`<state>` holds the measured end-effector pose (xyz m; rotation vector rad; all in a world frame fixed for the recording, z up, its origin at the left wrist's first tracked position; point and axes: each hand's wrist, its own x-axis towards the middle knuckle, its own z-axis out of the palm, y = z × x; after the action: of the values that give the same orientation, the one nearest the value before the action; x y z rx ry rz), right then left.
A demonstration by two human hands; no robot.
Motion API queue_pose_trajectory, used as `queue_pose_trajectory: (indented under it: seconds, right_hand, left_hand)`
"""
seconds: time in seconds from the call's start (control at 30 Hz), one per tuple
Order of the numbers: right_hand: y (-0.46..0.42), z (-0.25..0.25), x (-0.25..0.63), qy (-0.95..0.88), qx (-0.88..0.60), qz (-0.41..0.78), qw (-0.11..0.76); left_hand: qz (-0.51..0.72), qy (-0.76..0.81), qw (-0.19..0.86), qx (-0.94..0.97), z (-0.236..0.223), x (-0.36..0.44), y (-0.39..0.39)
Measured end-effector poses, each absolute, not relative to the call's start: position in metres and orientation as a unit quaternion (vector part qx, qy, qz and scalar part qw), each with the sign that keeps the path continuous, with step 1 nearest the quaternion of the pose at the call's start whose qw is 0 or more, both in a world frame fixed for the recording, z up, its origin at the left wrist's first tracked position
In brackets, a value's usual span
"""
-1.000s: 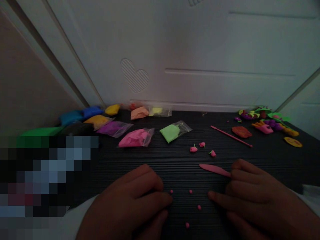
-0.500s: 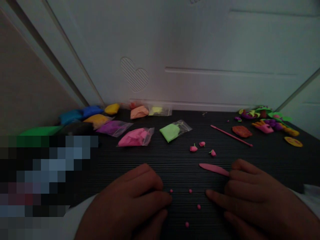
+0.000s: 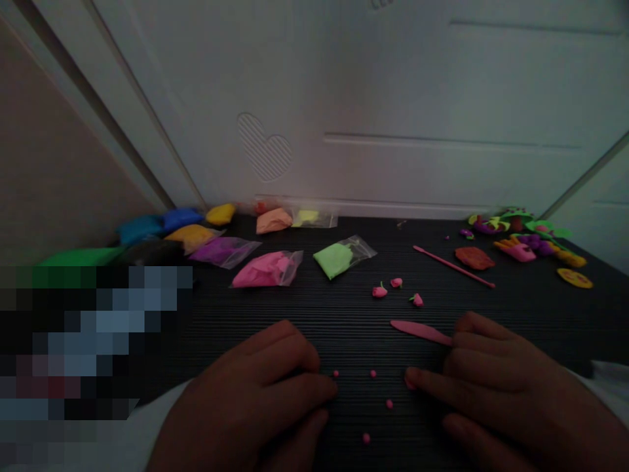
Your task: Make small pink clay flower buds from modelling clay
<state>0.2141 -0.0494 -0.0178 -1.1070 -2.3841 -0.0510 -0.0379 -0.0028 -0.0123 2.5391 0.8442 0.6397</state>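
My left hand [image 3: 246,393] rests at the lower left with loosely bent fingers; its index fingertip and thumb tip are apart, and nothing shows between them. My right hand [image 3: 506,393] has its index finger stretched toward the middle, thumb apart and the other fingers curled. A pinkish patch shows at that fingertip; I cannot tell if it is clay. The pink modelling knife [image 3: 417,330] lies flat, its right end hidden behind the curled fingers. Several tiny pink clay balls [image 3: 373,373] lie between my hands. Beyond the knife sit three pink clay rosebuds [image 3: 379,291] with green bits.
A pink bag of clay [image 3: 265,269] and a light green one [image 3: 337,259] lie farther back, with more coloured bags at left. At right are a thin pink stick tool [image 3: 455,266], a reddish flat piece [image 3: 474,257] and clay flowers [image 3: 515,248]. A white panelled door [image 3: 393,92] stands behind.
My right index fingertip has shifted slightly, and a pinkish patch now shows there. My left hand stays put. The objects keep their places apart from a slight shift of the view.
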Motion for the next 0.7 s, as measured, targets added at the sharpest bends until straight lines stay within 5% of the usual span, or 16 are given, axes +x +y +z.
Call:
queue_pose_trajectory:
  seconds: [0.7]
  right_hand:
    - [-0.0476, -0.0191, 0.2147, -0.885, -0.396, -0.009, 0.243]
  left_hand:
    - [0.226, 0.294, 0.185, 0.910, -0.0116, -0.0374, -0.0007]
